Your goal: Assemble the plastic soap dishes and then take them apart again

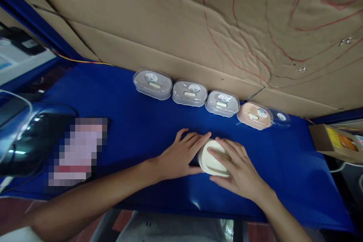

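Note:
A container with a rounded cream lid [214, 157] stands on the blue table in front of me, between both hands. My left hand [184, 155] is closed around its left side, thumb at the near edge and fingertips at the far edge. My right hand [236, 164] grips it from the right, with one finger lying across the lid and the thumb at the near side. Most of the container's right side is hidden by the right hand. Clear sides show at its left edge.
Along the cardboard wall stand several oval clear-covered boxes, among them a grey one [153, 84] and a peach one [253, 115], plus a clear plastic piece [280, 118]. A pixelated flat item [78, 151] and cables lie left; a cardboard box [331, 141] sits right.

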`<move>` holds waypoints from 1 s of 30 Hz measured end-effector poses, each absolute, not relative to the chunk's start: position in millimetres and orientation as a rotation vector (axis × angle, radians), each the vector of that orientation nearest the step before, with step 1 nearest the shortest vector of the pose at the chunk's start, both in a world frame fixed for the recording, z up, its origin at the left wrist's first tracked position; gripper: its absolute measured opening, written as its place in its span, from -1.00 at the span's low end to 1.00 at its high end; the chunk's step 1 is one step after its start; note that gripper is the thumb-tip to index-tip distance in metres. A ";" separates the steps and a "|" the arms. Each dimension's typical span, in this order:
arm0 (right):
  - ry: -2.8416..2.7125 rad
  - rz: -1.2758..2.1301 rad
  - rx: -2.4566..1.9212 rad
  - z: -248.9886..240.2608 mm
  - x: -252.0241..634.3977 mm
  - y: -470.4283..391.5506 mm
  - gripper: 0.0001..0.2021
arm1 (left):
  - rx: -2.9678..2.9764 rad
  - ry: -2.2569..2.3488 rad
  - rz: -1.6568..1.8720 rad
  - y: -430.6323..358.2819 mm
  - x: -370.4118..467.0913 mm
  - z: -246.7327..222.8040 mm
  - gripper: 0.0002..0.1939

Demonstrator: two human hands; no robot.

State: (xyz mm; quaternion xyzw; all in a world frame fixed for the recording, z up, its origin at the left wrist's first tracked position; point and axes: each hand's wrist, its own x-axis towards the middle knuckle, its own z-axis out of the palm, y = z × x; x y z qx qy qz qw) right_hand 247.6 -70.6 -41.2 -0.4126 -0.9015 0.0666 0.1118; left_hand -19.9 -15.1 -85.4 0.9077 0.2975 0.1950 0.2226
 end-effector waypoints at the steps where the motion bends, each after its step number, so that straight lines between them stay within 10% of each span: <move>1: -2.646 0.185 -1.211 -41.8 245.1 -70.8 -0.31 | 2.517 0.822 0.537 -15.0 -19.6 -85.8 0.10; 21: -2.347 0.052 -1.551 -46.4 295.9 -49.1 -0.38 | 2.507 0.852 0.483 -18.4 -20.4 -76.9 0.05; 30: -2.334 0.185 -1.701 -57.5 319.8 -40.5 -0.42 | 2.462 0.911 0.801 -17.2 -25.1 -61.6 -0.32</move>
